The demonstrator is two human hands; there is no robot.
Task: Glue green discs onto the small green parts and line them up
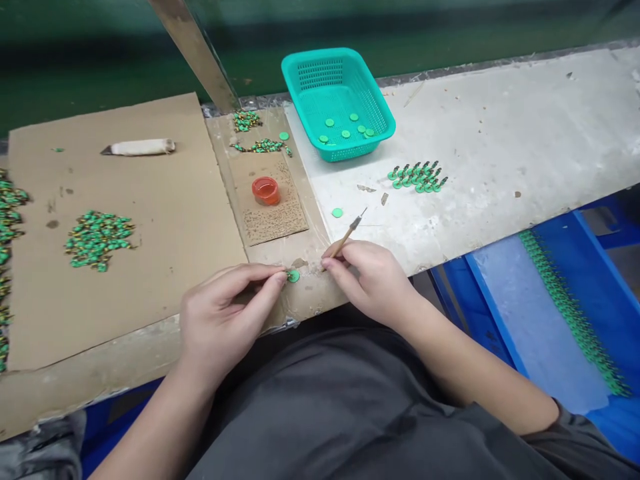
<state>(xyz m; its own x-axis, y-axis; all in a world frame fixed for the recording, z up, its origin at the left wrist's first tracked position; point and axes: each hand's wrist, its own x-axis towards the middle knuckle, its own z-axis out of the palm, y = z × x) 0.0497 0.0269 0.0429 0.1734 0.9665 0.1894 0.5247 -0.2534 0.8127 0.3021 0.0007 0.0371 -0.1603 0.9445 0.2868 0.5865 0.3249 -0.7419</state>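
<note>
My left hand [233,310] pinches a small piece at its fingertips, right at a green disc [293,275] near the table's front edge; the fingers partly hide the piece. Between the thumb and fingers of my right hand [373,277] is a thin brush [346,239], its dark tip pointing up and away. Beyond my hands, a small red cup [265,191] stands on a speckled cardboard piece [280,225]. Another green disc [337,213] lies on the pale table surface. Farther right stand rows of green discs with small dark figures [418,176] on them.
A teal basket [339,100] holds several green discs. Heaps of small green pieces [99,239] lie on the left cardboard [165,267], near a wrapped tool [140,147]. Below the table at right, a blue crate [600,267] holds rows of green pieces.
</note>
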